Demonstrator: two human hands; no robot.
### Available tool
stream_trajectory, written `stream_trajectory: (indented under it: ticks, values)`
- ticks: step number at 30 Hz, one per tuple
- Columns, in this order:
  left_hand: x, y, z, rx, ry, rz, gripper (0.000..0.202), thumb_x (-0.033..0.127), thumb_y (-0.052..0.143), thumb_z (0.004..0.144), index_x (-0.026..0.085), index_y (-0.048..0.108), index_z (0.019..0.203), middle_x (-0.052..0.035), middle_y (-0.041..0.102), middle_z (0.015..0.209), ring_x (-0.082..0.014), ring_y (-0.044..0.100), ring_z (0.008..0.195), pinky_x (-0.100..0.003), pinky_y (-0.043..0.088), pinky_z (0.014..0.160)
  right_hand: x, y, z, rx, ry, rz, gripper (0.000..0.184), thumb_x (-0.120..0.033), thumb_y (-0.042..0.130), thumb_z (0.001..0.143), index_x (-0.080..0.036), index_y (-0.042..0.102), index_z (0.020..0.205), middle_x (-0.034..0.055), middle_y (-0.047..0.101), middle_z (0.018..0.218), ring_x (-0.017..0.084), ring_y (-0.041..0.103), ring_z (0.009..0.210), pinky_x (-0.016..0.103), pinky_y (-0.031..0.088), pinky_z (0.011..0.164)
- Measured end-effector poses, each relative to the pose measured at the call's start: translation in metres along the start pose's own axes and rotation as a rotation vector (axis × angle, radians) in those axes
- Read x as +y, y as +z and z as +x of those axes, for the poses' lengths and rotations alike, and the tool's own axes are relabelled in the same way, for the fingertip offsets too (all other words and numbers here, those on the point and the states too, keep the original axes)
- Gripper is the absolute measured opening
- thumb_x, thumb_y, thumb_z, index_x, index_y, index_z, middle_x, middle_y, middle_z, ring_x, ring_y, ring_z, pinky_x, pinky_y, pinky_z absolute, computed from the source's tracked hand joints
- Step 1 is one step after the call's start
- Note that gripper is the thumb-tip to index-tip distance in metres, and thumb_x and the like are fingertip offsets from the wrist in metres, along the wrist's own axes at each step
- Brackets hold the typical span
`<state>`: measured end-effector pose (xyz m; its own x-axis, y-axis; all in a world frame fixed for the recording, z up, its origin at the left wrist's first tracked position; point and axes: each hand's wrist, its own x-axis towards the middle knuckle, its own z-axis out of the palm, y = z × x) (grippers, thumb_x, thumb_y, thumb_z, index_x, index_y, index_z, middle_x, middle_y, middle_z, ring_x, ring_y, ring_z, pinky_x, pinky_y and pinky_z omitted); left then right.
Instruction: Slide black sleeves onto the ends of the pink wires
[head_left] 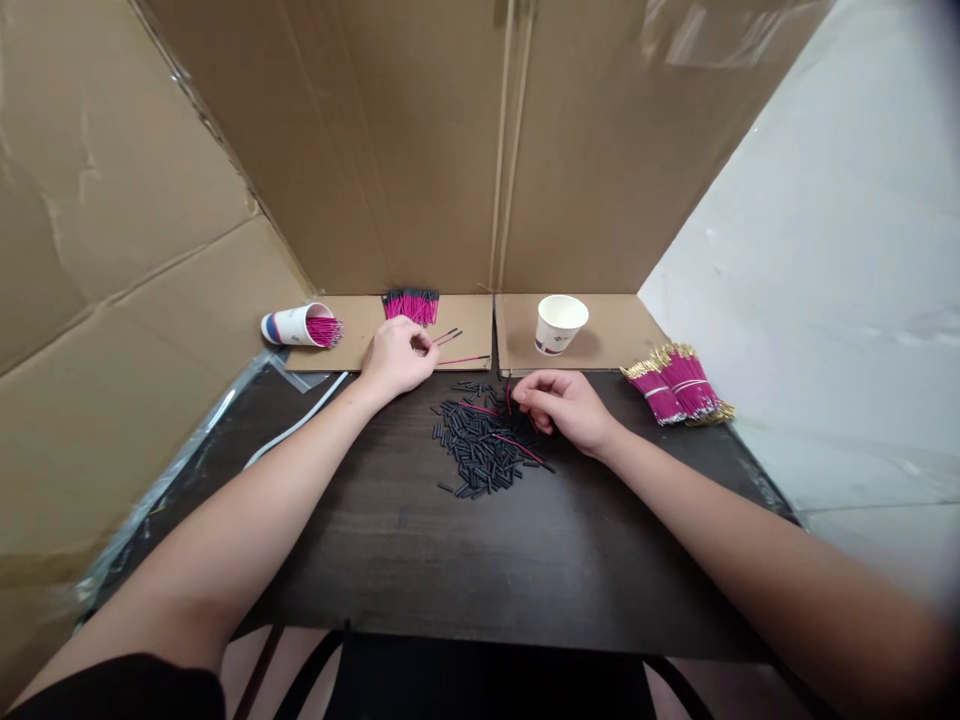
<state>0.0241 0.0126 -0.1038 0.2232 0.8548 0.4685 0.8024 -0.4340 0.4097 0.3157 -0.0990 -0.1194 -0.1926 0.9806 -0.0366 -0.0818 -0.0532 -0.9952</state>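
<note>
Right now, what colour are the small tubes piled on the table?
The small tubes are black, in the head view.

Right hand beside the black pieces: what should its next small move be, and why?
Perhaps the right hand should press the red wire at its fingertips into a piece from the black pile: wires by the left hand have black ends.

Light: moderate, diffuse; brightest on smooth white wall [847,270], right. Glare: pale sheen on dark brown wood-grain tabletop [555,560]; highlights on clear glossy tape [712,35], upper right. Shadow: soft, beside white paper cup [555,341]. Blur: bare right forearm [750,540], lower right; heaped short black tubes [484,455], slightly soft. Distortion: wide-angle stretch at margins; dark vignette, upper right corner.
</note>
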Motion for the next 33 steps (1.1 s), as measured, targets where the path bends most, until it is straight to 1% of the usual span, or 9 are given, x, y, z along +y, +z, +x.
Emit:
stream_trajectory:
  ticks: [4,6,9,12,15,20,24,27,33]
  values:
    - [0.000,-0.002,0.000,-0.014,-0.043,0.028,0.009,0.023,0.074,0.084,0.020,0.073,0.075,-0.0084,0.073,0.092,-0.0253,0.066,0.093,-0.044,0.057,0.095,0.001,0.000,0.000,-0.005,0.003,0.001,0.033,-0.049,0.093,0.079,-0.020,0.077,0.084,-0.0001,0.067,0.070,0.008,0.047,0.049,0.025,0.039,0.044]
    - [-0.001,-0.002,0.001,-0.006,-0.026,0.029,0.007,0.026,0.075,0.087,0.020,0.078,0.084,-0.0099,0.075,0.099,-0.0271,0.067,0.100,-0.045,0.057,0.100,0.001,0.000,0.000,-0.010,0.003,-0.001,0.033,-0.049,0.093,0.080,-0.020,0.077,0.084,-0.0001,0.067,0.071,0.008,0.046,0.049,0.026,0.039,0.044]
    - [-0.005,-0.001,0.003,0.004,-0.020,0.035,0.016,0.033,0.076,0.093,0.020,0.085,0.097,-0.0111,0.077,0.109,-0.0296,0.065,0.107,-0.048,0.055,0.105,0.001,0.000,0.000,-0.015,-0.001,-0.003,0.033,-0.049,0.092,0.080,-0.020,0.077,0.084,-0.0002,0.067,0.071,0.008,0.047,0.049,0.026,0.038,0.044]
    - [-0.006,0.000,0.005,-0.029,-0.004,0.020,0.019,0.034,0.073,0.099,0.022,0.086,0.094,-0.0104,0.078,0.106,-0.0298,0.064,0.107,-0.051,0.053,0.107,0.001,-0.001,0.000,-0.016,-0.005,-0.007,0.032,-0.049,0.091,0.081,-0.020,0.077,0.085,-0.0006,0.066,0.071,0.008,0.046,0.049,0.026,0.039,0.044]
    - [-0.003,0.003,0.003,-0.045,0.042,-0.017,0.019,0.033,0.073,0.101,0.023,0.087,0.093,-0.0104,0.078,0.105,-0.0295,0.063,0.107,-0.052,0.052,0.108,0.002,-0.001,0.001,-0.020,-0.004,-0.024,0.032,-0.049,0.091,0.082,-0.020,0.078,0.086,-0.0003,0.067,0.071,0.008,0.046,0.050,0.026,0.039,0.045]
    - [0.010,0.011,-0.002,-0.074,0.123,-0.056,0.019,0.035,0.075,0.102,0.023,0.088,0.095,-0.0100,0.079,0.106,-0.0296,0.062,0.107,-0.051,0.052,0.104,0.002,-0.001,0.001,-0.021,-0.002,-0.030,0.032,-0.049,0.091,0.082,-0.020,0.078,0.086,0.0001,0.067,0.072,0.008,0.046,0.050,0.026,0.039,0.045]
    - [0.016,0.011,-0.004,-0.120,0.163,-0.084,0.019,0.035,0.075,0.103,0.023,0.088,0.095,-0.0089,0.080,0.106,-0.0283,0.063,0.104,-0.049,0.052,0.100,0.000,0.000,0.000,-0.025,-0.009,-0.037,0.031,-0.048,0.090,0.082,-0.020,0.078,0.086,0.0000,0.068,0.073,0.008,0.046,0.049,0.026,0.039,0.045]
    - [0.016,0.008,-0.005,-0.127,0.168,-0.114,0.019,0.036,0.075,0.103,0.024,0.087,0.095,-0.0082,0.080,0.106,-0.0278,0.065,0.103,-0.049,0.053,0.102,-0.002,0.001,-0.001,-0.031,-0.013,-0.046,0.030,-0.047,0.089,0.082,-0.020,0.078,0.085,0.0002,0.068,0.073,0.008,0.046,0.049,0.026,0.040,0.045]
    - [0.010,0.006,-0.005,-0.146,0.223,-0.158,0.017,0.041,0.079,0.099,0.026,0.089,0.096,-0.0086,0.080,0.109,-0.0284,0.067,0.106,-0.050,0.054,0.102,-0.002,0.001,-0.001,-0.030,-0.011,-0.055,0.029,-0.046,0.088,0.082,-0.020,0.077,0.085,0.0004,0.068,0.073,0.008,0.046,0.049,0.026,0.039,0.045]
